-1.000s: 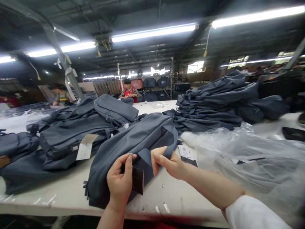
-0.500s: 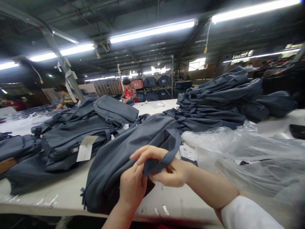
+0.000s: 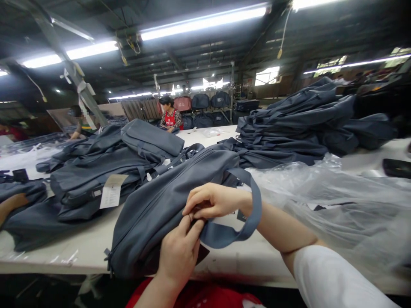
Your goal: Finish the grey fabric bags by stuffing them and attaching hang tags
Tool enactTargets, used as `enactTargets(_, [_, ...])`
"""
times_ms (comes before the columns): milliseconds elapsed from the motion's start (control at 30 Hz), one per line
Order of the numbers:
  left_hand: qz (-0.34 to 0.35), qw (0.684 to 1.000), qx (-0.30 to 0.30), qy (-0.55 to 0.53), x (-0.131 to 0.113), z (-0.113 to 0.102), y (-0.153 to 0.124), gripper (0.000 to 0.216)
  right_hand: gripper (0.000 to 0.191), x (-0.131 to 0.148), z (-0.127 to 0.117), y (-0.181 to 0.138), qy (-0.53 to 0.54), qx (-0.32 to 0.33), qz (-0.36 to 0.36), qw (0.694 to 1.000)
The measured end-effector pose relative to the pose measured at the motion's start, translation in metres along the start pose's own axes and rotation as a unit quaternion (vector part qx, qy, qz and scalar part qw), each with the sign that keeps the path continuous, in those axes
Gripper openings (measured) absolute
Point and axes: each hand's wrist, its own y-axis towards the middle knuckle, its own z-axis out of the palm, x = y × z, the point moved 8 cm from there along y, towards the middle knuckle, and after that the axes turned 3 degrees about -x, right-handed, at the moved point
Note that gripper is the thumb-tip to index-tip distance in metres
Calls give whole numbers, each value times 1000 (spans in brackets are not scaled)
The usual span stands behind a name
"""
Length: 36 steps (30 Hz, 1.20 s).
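A blue-grey bag (image 3: 154, 192) with a long zipper lies tilted on the table in front of me. My right hand (image 3: 218, 201) is closed in a pinch at the bag's near side, its wrist inside the loop of the bag's strap (image 3: 242, 233). Just below, my left hand (image 3: 180, 248) is closed too, thumb and fingertips meeting the right fingers. Whatever sits between the fingertips is too small and hidden to make out. A zipper pull (image 3: 109, 259) hangs at the bag's lower left end.
More blue-grey bags (image 3: 96, 184) lie at left, one with a paper tag (image 3: 112, 191); another person's hand (image 3: 13, 205) rests there. Stacked bags (image 3: 289, 128) rise at right behind clear plastic bags (image 3: 337, 214). A person in a red apron (image 3: 171, 119) is across the white table (image 3: 257, 267).
My right hand has moved up and turned palm down, its fingers now meeting the left fingertips. The strap has slid from the hand to hang round the right wrist.
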Motion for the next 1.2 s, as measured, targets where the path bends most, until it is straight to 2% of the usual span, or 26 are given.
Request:
enactTargets(133, [3, 1000, 1, 10, 0, 0, -1, 35, 23, 1, -2, 0, -35, -23, 0, 999])
enactTargets(233, [4, 1000, 6, 20, -1, 2, -2, 36, 29, 8, 3, -1, -49, 3, -13, 999])
enactTargets(333, [3, 1000, 0, -1, -5, 0, -2, 35, 26, 10, 5, -2, -37, 15, -33, 999])
enactTargets(533, [-7, 997, -9, -77, -13, -6, -5, 42, 22, 8, 0, -3, 11, -62, -44, 997])
enactTargets(633, [-16, 995, -39, -88, -12, -13, -9, 35, 25, 5, 2, -5, 80, -83, -8, 993])
enactTargets(767, [-32, 994, -56, -83, -9, -16, -11, 31, 25, -9, 6, -11, 236, -102, 80, 963])
enactTargets(867, [-42, 994, -53, -81, -7, -14, -12, 31, 23, -5, 5, -13, 201, -97, 53, 973])
enactTargets(967, [-43, 995, -48, -80, -8, -13, -13, 31, 32, -4, 10, -12, 164, -65, 40, 983])
enactTargets(1067, [-36, 995, -36, -81, -10, -12, -13, 28, 40, -12, 19, -11, 207, -40, 67, 975])
enactTargets(1200, [-28, 995, -48, -80, -11, -15, -11, 23, 25, -27, 31, -10, 275, -47, 122, 952])
